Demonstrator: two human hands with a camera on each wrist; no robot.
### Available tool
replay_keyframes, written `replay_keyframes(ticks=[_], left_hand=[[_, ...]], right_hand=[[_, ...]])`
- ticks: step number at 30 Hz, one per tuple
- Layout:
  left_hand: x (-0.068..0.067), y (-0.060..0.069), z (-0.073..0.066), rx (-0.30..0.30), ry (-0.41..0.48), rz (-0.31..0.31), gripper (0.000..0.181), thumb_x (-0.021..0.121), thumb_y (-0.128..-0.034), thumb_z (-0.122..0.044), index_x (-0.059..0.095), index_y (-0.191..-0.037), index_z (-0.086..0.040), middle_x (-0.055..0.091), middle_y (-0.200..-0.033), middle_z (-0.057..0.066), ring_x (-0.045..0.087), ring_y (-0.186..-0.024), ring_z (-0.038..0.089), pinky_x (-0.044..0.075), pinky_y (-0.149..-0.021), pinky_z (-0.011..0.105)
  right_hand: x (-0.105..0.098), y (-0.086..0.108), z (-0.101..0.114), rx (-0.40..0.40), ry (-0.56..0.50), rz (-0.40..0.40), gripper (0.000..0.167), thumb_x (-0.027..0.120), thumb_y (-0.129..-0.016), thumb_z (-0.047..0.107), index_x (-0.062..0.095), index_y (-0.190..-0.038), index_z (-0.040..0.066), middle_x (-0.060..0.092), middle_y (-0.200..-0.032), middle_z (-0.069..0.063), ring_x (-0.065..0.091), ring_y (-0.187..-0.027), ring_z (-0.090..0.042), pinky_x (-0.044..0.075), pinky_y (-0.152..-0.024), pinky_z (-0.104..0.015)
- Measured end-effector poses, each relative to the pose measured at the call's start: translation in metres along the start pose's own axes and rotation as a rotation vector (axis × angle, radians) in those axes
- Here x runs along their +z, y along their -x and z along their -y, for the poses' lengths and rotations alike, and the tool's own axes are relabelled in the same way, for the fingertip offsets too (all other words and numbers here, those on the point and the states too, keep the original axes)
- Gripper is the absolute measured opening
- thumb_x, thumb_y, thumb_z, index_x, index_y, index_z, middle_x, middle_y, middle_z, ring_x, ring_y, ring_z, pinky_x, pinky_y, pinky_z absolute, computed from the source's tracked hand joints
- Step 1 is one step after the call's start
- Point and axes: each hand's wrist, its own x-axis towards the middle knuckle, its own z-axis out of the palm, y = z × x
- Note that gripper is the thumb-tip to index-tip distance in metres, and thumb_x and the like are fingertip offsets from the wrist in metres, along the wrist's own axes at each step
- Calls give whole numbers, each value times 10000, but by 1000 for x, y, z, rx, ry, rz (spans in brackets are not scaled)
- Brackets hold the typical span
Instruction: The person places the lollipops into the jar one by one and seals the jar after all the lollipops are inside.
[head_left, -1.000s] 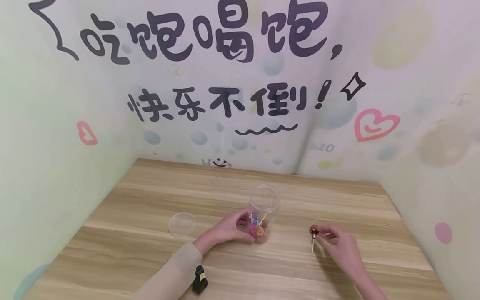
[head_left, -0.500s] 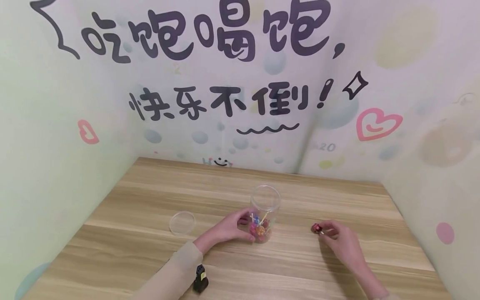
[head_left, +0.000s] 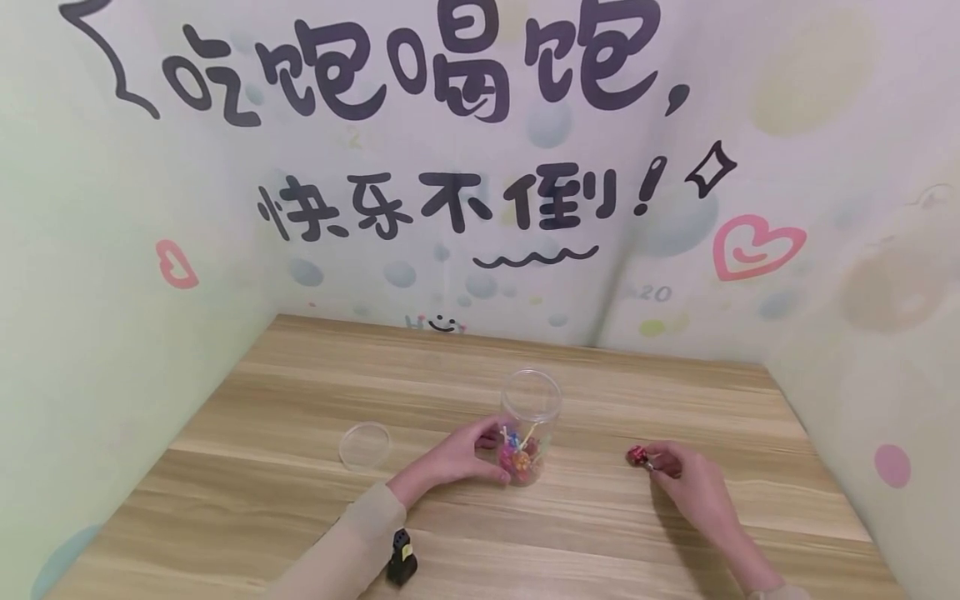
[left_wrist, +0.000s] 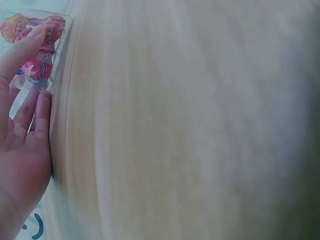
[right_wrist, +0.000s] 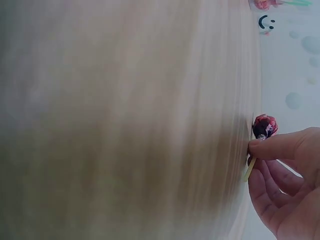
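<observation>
In the head view, a clear plastic jar (head_left: 558,404) stands upright and uncovered on the table, with several wrapped lollipops (head_left: 520,461) at its bottom. My left hand (head_left: 459,454) holds the jar low on its left side, thumb in front and fingers behind. The left wrist view shows the thumb (left_wrist: 27,47) against the jar wall, over the pink and orange wrappers. To the right, my right hand (head_left: 693,487) pinches a dark red wrapped lollipop (head_left: 637,455) by its stick. In the right wrist view, the yellowish stick (right_wrist: 250,169) slants down past the thumb and fingers.
A round clear lid (head_left: 364,446) lies flat left of the jar. Beside the left sleeve sits a small black object (head_left: 401,558) with a yellow mark, partly covered by the sleeve. Printed walls (head_left: 450,275) enclose the wooden table (head_left: 637,542) at the back and sides.
My right hand has shifted slightly right with the lollipop. Its stick, which pointed down toward me, has swung round toward the hand. The left hand and jar stay put.
</observation>
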Motion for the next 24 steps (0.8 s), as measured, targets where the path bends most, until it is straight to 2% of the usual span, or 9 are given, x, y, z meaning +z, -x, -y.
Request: replay_keyframes(ticks=[9, 24], left_hand=[[0, -1, 2, 6, -4, 2, 802, 853, -769, -173, 446, -1458, -124, 555, -1393, 90, 536, -1278, 256, 456, -1099, 359], [-1, 1, 2, 16, -3, 1, 813, 857, -764, -180, 442, -1461, -124, 559, -1384, 92, 542, -1262, 254, 461, -1095, 375]], right_hand=[[-4, -6, 1, -37, 31, 15, 294, 756, -750, -67, 738, -1025, 34, 762, -871, -100, 691, -736, -155, 549, -633, -184], [-20, -26, 16, -102, 42, 93, 209, 729, -806, -40, 755, -977, 76, 763, -897, -78, 676, -757, -147, 538, -624, -198]])
